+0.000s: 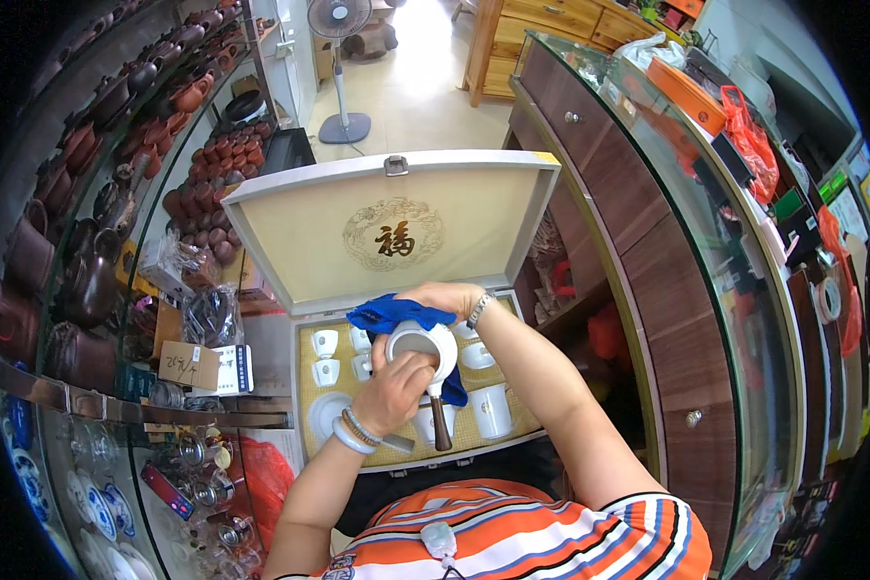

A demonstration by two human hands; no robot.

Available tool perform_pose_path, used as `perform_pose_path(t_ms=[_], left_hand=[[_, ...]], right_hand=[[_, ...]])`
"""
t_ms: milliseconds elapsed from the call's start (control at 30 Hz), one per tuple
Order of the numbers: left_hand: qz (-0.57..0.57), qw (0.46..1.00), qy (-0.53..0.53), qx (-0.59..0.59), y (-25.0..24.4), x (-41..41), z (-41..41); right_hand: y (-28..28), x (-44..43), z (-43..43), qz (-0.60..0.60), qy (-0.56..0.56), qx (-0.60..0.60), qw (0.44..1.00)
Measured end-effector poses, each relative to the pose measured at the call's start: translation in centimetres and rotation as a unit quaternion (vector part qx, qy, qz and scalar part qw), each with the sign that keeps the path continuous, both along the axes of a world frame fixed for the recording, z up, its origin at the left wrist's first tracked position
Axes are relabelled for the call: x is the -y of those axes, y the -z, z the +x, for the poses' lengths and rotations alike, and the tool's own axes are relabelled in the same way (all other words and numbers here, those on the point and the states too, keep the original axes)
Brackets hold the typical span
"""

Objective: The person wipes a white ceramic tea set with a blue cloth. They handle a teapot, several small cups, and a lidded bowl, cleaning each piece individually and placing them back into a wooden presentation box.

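A white ceramic teapot with a dark wooden side handle is held above an open gift case. My left hand grips it at the rim, fingers reaching into its mouth. Over its far side my right hand holds a blue cloth, part of which hangs behind the pot. Small white cups sit in the yellow woven lining at the left of the case. A white pitcher lies at its right, and a round white dish at its near left, partly behind my left wrist.
The case lid stands raised at the far side. Glass shelves at the left hold clay teapots, with cardboard boxes and glassware near them. A glass-topped counter runs along the right. A standing fan is beyond the lid.
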State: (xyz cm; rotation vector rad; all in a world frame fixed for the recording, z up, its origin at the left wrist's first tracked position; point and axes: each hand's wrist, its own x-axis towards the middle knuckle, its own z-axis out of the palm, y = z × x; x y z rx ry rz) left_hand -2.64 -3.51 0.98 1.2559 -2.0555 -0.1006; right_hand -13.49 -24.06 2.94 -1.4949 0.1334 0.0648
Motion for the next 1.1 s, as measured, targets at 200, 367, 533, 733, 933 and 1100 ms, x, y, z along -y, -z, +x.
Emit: perform_pose_path(t_ms=[200, 367, 533, 733, 933, 1100], left_hand=[[-0.035, 0.998, -0.059, -0.007, 0.4, 0.8, 1.1], [-0.054, 0.986, -0.159, 0.013, -2.8, 1.0, 2.1], [0.004, 0.968, -0.115, -0.225, -1.8, 1.3, 4.2], [0.073, 0.937, -0.152, -0.307, -5.8, 0.0, 2.9], [0.055, 0.97, -0.214, -0.101, -5.3, 0.2, -2.3], [0.061, 0.976, -0.171, -0.116, -3.3, -0.2, -1.9]], right_hand=[[7.4, -1.0, -3.4, 0.457, 0.151, -0.015, 0.876], [7.0, -4.1, -4.6, 0.441, 0.295, 0.094, 0.842], [4.7, -6.6, -4.1, 0.446, 0.356, 0.122, 0.812], [5.4, -7.1, -4.0, 0.406, 0.399, 0.096, 0.816], [5.2, -9.4, -4.1, 0.304, 0.407, 0.161, 0.846], [3.2, -9.6, -3.9, 0.167, 0.418, 0.151, 0.88]])
